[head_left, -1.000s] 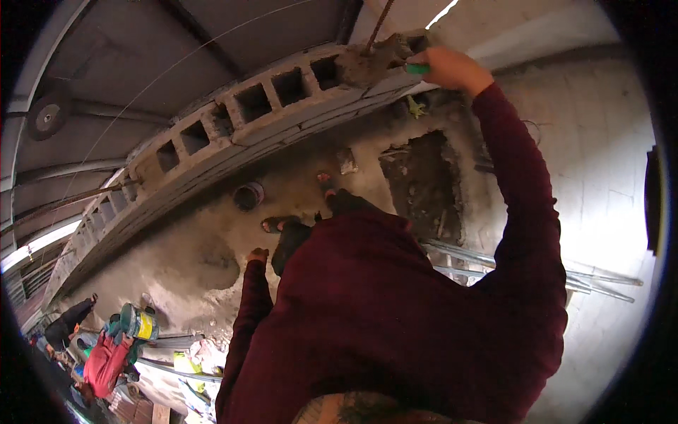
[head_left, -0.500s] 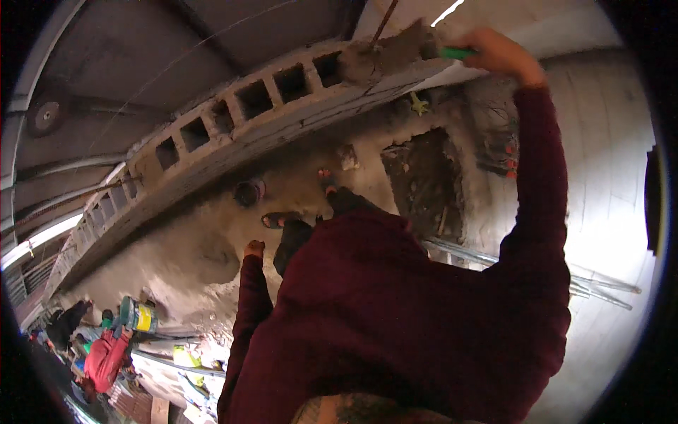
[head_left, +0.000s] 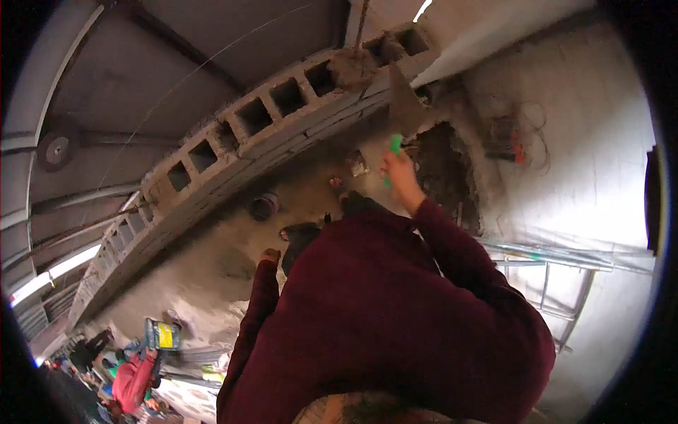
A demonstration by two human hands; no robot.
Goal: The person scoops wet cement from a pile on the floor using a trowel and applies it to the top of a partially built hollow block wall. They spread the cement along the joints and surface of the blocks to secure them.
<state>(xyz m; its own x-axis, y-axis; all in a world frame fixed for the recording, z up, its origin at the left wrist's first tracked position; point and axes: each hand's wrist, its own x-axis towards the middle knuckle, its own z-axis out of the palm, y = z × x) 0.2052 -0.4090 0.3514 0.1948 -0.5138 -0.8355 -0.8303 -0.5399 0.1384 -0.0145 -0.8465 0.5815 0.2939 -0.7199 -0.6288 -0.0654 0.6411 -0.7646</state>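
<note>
My right hand [head_left: 403, 177] is closed around the green handle of a trowel [head_left: 405, 99]. Its mortar-coated blade points up towards the top of the block wall [head_left: 244, 145], in front of the wall's right end. Grey mortar [head_left: 351, 71] lies on the block tops there, around an upright steel rod [head_left: 362, 28]. Open hollow cores line the rest of the wall top. My left hand [head_left: 270, 256] hangs low by my left side, fingers curled, with no object visible in it.
A small bucket [head_left: 264, 206] stands on the floor beside my feet. A rough pit [head_left: 446, 173] lies to the right, with metal tubing [head_left: 544, 256] beyond it. At lower left, a person in red [head_left: 134, 380] is by a bucket with a yellow label [head_left: 162, 334].
My right hand and the trowel have come down from the wall's right end towards my body. Open block cores now show where the trowel was. My left hand stays low.
</note>
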